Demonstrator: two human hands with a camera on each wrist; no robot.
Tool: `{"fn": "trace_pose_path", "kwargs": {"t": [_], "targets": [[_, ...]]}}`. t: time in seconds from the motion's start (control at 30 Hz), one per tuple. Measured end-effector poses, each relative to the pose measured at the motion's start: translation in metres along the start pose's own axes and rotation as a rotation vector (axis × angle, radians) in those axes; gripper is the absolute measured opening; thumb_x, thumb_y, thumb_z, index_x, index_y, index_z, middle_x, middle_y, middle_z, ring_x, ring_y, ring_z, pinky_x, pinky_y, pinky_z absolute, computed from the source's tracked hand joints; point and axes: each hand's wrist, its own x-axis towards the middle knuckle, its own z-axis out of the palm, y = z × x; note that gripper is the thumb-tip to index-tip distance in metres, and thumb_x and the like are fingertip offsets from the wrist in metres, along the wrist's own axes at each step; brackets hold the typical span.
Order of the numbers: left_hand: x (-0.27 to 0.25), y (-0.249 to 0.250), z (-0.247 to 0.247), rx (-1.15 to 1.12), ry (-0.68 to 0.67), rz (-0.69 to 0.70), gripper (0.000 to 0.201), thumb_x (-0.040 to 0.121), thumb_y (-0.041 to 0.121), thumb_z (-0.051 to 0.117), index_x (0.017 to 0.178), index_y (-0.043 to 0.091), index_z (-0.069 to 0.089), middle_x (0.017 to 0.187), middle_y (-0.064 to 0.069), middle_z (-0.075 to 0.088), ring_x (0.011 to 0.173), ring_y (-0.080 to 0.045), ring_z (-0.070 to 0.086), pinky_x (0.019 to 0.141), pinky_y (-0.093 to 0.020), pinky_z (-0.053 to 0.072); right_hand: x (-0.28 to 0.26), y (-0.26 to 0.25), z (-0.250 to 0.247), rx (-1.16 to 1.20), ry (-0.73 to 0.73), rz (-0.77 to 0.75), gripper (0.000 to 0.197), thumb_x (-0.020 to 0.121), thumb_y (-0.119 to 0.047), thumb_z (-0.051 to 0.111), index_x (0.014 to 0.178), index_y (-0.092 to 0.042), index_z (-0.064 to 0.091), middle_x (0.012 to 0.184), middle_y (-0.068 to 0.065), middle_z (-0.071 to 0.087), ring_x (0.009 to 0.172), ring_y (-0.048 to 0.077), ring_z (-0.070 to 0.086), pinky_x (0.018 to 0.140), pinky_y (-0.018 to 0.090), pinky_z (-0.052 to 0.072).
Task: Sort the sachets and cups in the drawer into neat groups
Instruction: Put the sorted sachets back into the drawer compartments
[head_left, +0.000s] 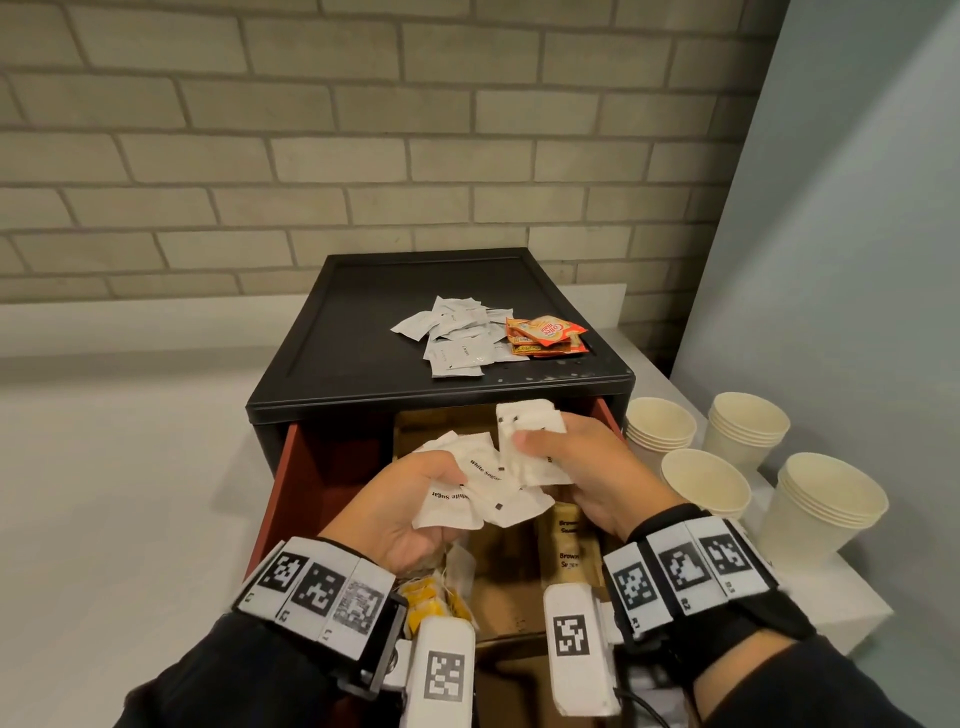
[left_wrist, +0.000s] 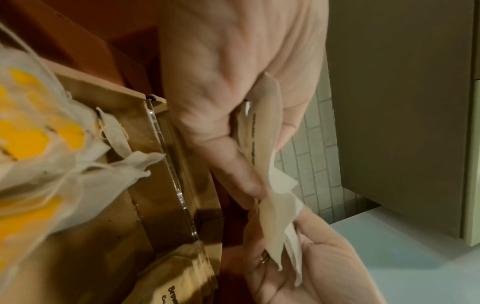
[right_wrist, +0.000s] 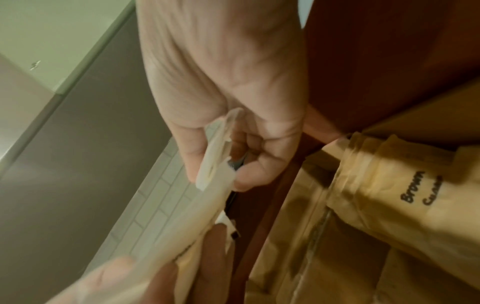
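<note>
Grey brick wall backs a white counter (head_left: 130, 467) where a black cabinet (head_left: 363, 338) stands with its red drawer (head_left: 291, 483) pulled open. Over the drawer, the left hand (head_left: 410, 506) pinches a fan of white sugar sachets (head_left: 478, 493), and the right hand (head_left: 576, 467) curls around a tidier bundle of the same. Brown sugar sachets (head_left: 569, 551) and yellow-tagged tea bags (head_left: 431, 597) lie inside the drawer. White creamer sachets (head_left: 457, 338) and orange sachets (head_left: 545, 335) sit on the cabinet top. Four paper cup stacks (head_left: 748, 431) stand right of the cabinet.

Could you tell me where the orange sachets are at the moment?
In the head view, the orange sachets lie on the black cabinet top, right side, touching the white sachet pile.
</note>
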Motion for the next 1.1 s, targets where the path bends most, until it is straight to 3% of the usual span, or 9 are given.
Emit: {"fn": "trace_pose_path", "kwargs": {"t": [0.1,0.2,0.4,0.53,0.67,0.77,0.87,1.0,1.1], "targets": [[0.0,0.001,-0.002,-0.025,-0.025,0.004,0.048,0.083,-0.016,0.039,0.125,0.006,0.05,0.117,-0.025,0.063,0.101,-0.04,0.062,0.068,-0.044,0.056,-0.001,-0.003,-0.003,0.155,-0.021,0.052,0.021,0.085,-0.012,0.064,0.106,-0.019,0.061,0.104,0.005,0.066,0.102,0.024,0.061,0.096,0.042,0.049],[-0.001,0.001,0.002,0.038,-0.004,0.012,0.041,0.083,-0.019,0.042,0.111,0.007,0.057,0.105,-0.022,0.067,0.092,-0.037,0.065,0.061,-0.04,0.057,-0.001,0.0,0.001,0.011,-0.076,0.043,0.03,0.085,-0.017,0.065,0.115,-0.016,0.06,0.108,0.005,0.065,0.103,0.022,0.06,0.089,0.035,0.049],[-0.003,-0.002,0.006,0.135,0.052,0.023,0.038,0.084,-0.02,0.046,0.104,0.009,0.058,0.101,-0.019,0.066,0.084,-0.034,0.066,0.053,-0.033,0.057,-0.005,0.0,0.005,-0.07,-0.074,-0.065,0.018,0.084,-0.013,0.066,0.101,-0.019,0.066,0.101,0.003,0.07,0.093,0.017,0.066,0.075,0.026,0.052],[-0.002,-0.001,0.003,0.161,0.071,0.07,0.036,0.084,-0.021,0.044,0.1,0.008,0.058,0.099,-0.019,0.066,0.082,-0.033,0.065,0.047,-0.031,0.056,-0.002,0.0,-0.001,0.006,0.046,-0.085,0.017,0.08,-0.009,0.07,0.092,-0.02,0.065,0.1,0.004,0.07,0.093,0.018,0.065,0.084,0.034,0.053],[0.001,0.001,-0.002,0.151,0.094,0.095,0.041,0.083,-0.02,0.044,0.111,0.008,0.056,0.103,-0.019,0.067,0.085,-0.035,0.066,0.045,-0.031,0.055,0.0,0.001,-0.002,0.057,0.016,0.029,0.028,0.079,-0.009,0.071,0.106,-0.016,0.064,0.106,0.006,0.07,0.101,0.025,0.065,0.094,0.045,0.05],[0.005,0.003,-0.008,0.146,0.12,0.117,0.046,0.083,-0.018,0.046,0.119,0.01,0.054,0.106,-0.019,0.067,0.089,-0.036,0.067,0.067,-0.042,0.059,-0.002,-0.002,-0.003,0.143,-0.046,0.069,0.026,0.081,-0.001,0.067,0.105,-0.012,0.064,0.105,0.01,0.07,0.098,0.027,0.067,0.088,0.043,0.054],[0.007,0.003,-0.012,0.168,0.127,0.136,0.049,0.083,-0.017,0.047,0.122,0.012,0.053,0.105,-0.019,0.068,0.092,-0.037,0.067,0.09,-0.048,0.047,-0.004,-0.002,-0.005,0.169,-0.038,0.076,0.027,0.08,0.002,0.066,0.105,-0.009,0.062,0.107,0.013,0.069,0.096,0.027,0.067,0.088,0.042,0.053],[0.008,0.003,-0.012,0.186,0.156,0.137,0.05,0.081,-0.018,0.049,0.121,0.01,0.053,0.101,-0.018,0.068,0.088,-0.035,0.067,0.082,-0.047,0.051,-0.007,-0.005,-0.003,0.129,-0.079,0.091,0.02,0.08,0.004,0.066,0.098,-0.005,0.065,0.1,0.013,0.07,0.096,0.027,0.067,0.094,0.043,0.051],[0.008,0.007,-0.013,0.178,0.158,0.134,0.051,0.08,-0.019,0.05,0.123,0.009,0.052,0.103,-0.019,0.066,0.087,-0.035,0.067,0.07,-0.042,0.054,-0.009,-0.009,-0.004,0.12,-0.084,0.087,0.012,0.082,0.003,0.062,0.089,-0.007,0.064,0.087,0.009,0.069,0.085,0.024,0.065,0.081,0.037,0.052]]}}
